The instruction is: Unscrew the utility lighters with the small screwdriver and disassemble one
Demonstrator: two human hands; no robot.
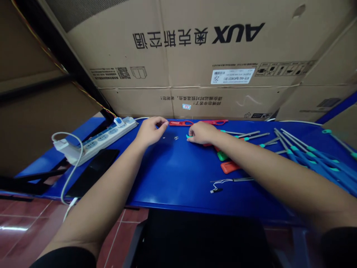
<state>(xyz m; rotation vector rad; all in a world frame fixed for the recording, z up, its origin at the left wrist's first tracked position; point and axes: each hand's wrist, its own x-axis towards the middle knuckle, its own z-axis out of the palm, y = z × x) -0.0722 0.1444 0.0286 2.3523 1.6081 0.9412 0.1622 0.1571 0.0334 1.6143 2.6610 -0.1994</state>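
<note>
Above the blue table, my left hand (pixel 153 130) has its thumb and fingers pressed together; anything between them is too small to make out. My right hand (pixel 203 133) pinches a small teal piece (pixel 189 137) close to the table top. Between the hands lie a few tiny metal parts (pixel 176 138), with another small bit (pixel 164 138) beside my left fingertips. Just behind the hands rest a red plastic part (pixel 180 123) and a second red part (pixel 219 122). An orange handle (pixel 230 167) and a green handle (pixel 222 155) lie under and beside my right forearm.
Several blue-handled tools (pixel 320 160) cover the right side. A white power strip (pixel 103 139) and a black phone-like slab (pixel 95 172) lie at the left. Thin white wires (pixel 221 182) are near the front. A large cardboard box (pixel 189 74) stands behind the table (pixel 173 178).
</note>
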